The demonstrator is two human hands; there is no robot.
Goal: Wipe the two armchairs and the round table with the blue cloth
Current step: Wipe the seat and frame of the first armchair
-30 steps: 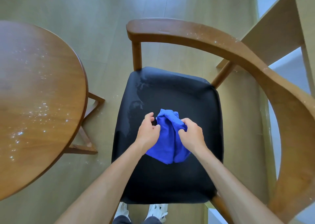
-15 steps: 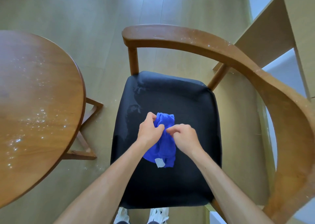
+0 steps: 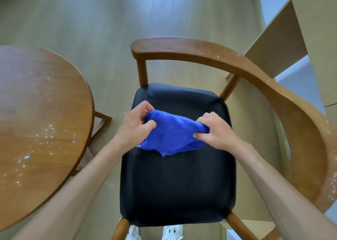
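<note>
The blue cloth (image 3: 173,132) was bunched up small between the two hands a moment ago. Now it is pulled out wide, held up over the black seat (image 3: 177,190) of the armchair (image 3: 228,64). The left hand (image 3: 134,124) pinches one end and the right hand (image 3: 217,130) pinches the other, fingers curled tight on the cloth. It looks like the cloth is being opened to get a clean side. White specks sit on the chair's wooden arm and the round table (image 3: 40,123), so both need wiping.

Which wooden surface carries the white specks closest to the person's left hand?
The round table, beside the left hand. The armchair's curved armrest is speckled too, but lies farther off, behind the seat.
</note>
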